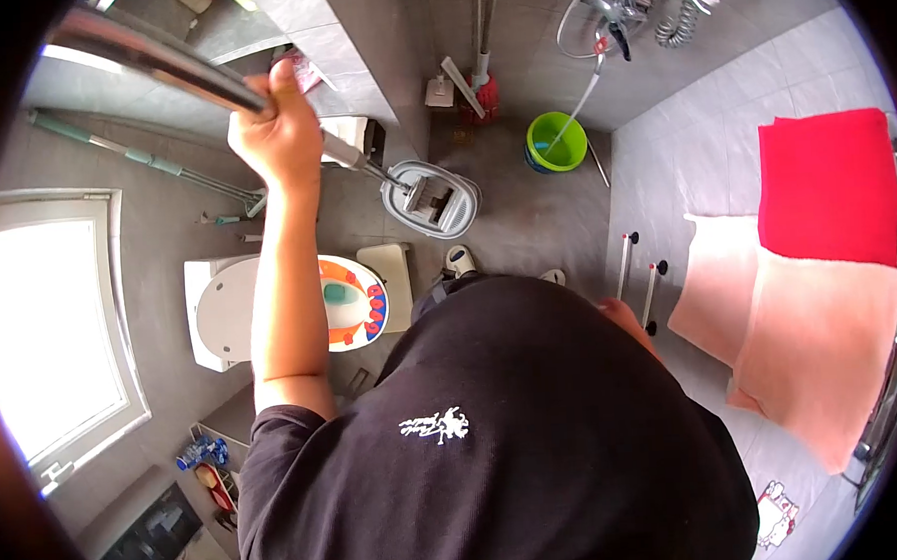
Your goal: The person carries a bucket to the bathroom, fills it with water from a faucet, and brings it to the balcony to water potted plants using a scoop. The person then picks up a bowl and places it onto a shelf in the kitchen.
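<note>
My left hand (280,132) is wrapped round a long metal mop handle (184,71), thumb along the top. From there the handle slants down to the mop head (427,203), which sits inside a grey oval bucket (466,211) on the floor. Only a small part of my right hand (622,315) shows at the right side of the black shirt (544,406); its fingers are hidden.
A toilet (232,309) with a colourful seat stands at left. A green bucket (574,131) with a hose in it is near the back wall. Towels (825,188) hang at right. Slippers (459,261) are on the floor. A window (55,327) is far left.
</note>
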`<state>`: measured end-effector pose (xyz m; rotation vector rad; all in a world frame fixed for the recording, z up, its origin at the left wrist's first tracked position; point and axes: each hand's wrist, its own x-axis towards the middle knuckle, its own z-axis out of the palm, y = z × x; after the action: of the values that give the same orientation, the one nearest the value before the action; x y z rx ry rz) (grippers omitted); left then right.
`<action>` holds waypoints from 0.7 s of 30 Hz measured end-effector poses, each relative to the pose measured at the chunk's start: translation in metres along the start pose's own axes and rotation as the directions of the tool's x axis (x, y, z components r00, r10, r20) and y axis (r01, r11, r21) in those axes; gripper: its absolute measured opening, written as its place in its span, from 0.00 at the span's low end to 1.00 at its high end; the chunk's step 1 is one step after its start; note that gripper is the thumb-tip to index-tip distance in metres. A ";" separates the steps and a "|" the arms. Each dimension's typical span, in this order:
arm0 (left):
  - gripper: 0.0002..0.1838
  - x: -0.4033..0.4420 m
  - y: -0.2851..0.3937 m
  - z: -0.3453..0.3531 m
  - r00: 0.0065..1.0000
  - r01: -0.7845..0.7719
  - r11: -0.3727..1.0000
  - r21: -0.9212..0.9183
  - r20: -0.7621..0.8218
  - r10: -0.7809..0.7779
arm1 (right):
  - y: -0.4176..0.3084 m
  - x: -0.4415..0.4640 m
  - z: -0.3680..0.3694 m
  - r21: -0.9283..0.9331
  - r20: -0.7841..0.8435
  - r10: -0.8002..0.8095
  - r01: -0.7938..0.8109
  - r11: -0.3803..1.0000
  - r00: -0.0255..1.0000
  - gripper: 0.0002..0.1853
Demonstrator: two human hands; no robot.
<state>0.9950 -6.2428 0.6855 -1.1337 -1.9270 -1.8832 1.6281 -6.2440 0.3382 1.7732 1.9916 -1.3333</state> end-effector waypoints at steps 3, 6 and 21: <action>0.17 -0.001 -0.008 -0.034 0.980 0.141 0.965 -0.222 -0.108 -0.168 | -0.011 0.009 -0.009 0.028 0.063 0.029 -0.031 0.999 0.998 0.16; 0.17 0.008 -0.015 -0.060 0.985 0.101 0.986 -0.134 -0.123 -0.118 | -0.009 0.029 -0.014 -0.090 0.068 -0.142 0.148 0.985 0.988 0.17; 0.16 0.074 -0.072 -0.137 0.960 0.058 0.998 -0.029 -0.271 -0.064 | -0.022 0.080 -0.011 0.108 0.132 -0.364 0.351 0.930 0.922 0.15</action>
<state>0.8501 -6.3341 0.6993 -0.7787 -1.8108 -1.9762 1.5917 -6.1767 0.3052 1.3293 2.2797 -1.6204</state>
